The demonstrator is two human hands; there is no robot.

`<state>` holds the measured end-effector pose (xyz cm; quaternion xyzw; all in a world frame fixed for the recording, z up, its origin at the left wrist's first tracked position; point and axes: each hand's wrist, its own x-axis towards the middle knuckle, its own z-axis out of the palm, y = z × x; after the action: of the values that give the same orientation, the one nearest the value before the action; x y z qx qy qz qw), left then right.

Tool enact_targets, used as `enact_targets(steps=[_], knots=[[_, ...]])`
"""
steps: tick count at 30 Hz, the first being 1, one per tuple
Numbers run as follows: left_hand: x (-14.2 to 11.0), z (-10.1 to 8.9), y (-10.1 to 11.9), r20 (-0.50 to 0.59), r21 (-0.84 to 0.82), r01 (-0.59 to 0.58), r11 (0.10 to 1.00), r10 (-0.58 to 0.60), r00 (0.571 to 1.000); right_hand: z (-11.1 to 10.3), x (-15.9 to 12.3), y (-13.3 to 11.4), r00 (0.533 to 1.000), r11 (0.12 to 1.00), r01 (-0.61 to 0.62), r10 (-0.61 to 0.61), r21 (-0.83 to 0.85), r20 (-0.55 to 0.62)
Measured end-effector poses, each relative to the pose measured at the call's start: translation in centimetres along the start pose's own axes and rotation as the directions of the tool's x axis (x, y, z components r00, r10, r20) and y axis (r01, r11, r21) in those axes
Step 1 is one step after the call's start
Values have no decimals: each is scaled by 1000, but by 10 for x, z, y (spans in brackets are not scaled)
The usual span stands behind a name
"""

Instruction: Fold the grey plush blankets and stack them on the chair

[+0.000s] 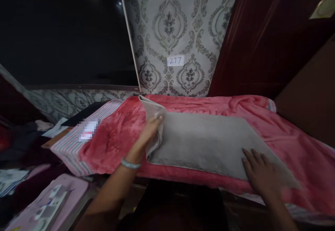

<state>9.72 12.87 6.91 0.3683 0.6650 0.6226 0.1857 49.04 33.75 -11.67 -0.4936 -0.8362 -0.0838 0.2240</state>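
Observation:
A grey plush cloth [199,140] lies spread over a pink blanket [112,143]. Its left end is lifted and folded over, and my left hand [153,126] grips that fold with the thumb on top. A pale bangle circles my left wrist. Flat on the right part of the cloth rests my right hand [261,171], fingers spread, holding nothing. The fingers of my left hand under the fold are partly hidden.
Behind the blanket stands a patterned wall with a paper label [175,60] reading 277. A large dark screen [65,35] is at left, a dark red door [251,39] at right. A pink case [52,203] sits at lower left, near piled clothes.

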Motion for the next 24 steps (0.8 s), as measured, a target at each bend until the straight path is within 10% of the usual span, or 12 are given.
enact_targets(steps=[4,7,17,24], knots=[[-40,77,-25,450,475,-355,805,125,884,-14,3,-11,1000,999,-22,22,-24,7],[-76,105,-47,532,634,-455,625,75,844,-20,4,-15,1000,999,-27,27,-33,3],[-72,98,-57,451,523,-485,701,256,855,-20,7,-11,997,994,-81,81,72,13],[-92,107,-68,582,649,-568,506,151,799,-41,58,-57,998,774,-40,65,632,-16]])
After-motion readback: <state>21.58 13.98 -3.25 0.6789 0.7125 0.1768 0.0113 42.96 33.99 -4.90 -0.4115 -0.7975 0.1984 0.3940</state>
